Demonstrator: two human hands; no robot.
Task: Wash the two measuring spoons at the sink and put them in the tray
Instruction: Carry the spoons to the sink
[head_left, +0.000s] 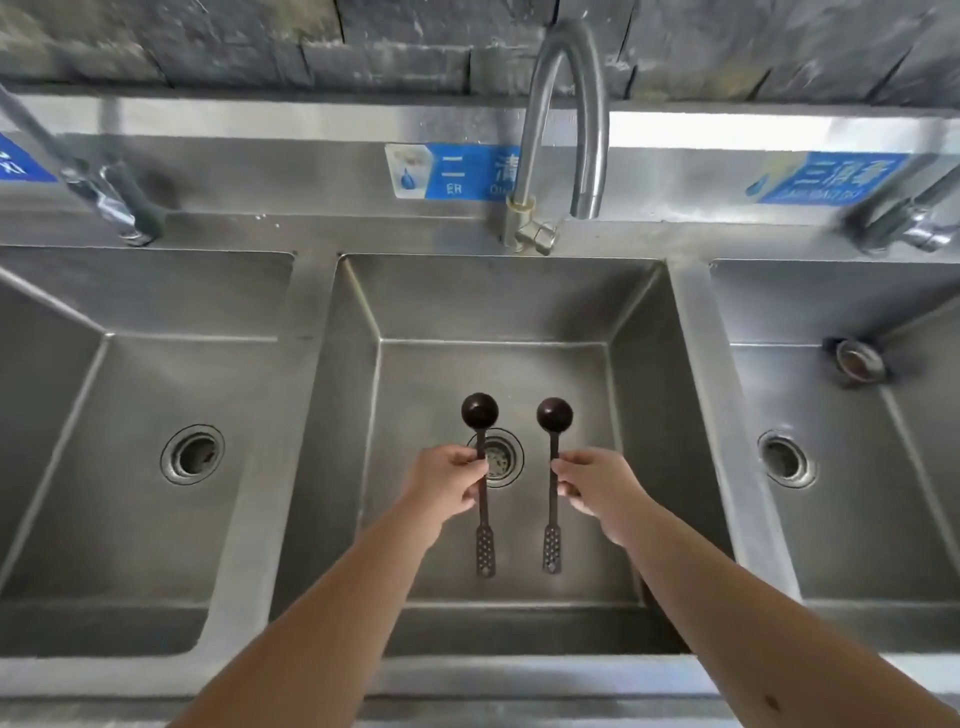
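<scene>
Sink basin (498, 301), the middle of three steel ones, is seen below a curved faucet (566, 119), its drain (500, 457) at the centre. Over it two dark measuring spoons are held side by side, bowls far: left spoon (480, 415) is pinched by the left hand (447, 480), right spoon (554, 421) by the right hand (597, 483).

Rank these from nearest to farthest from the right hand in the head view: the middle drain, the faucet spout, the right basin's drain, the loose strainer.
From the right hand:
1. Middle drain, just to its left, in the basin below the hands.
2. Right basin's drain, off to the right.
3. Loose strainer, right basin's far corner.
4. Faucet spout, up at the back ledge.
</scene>
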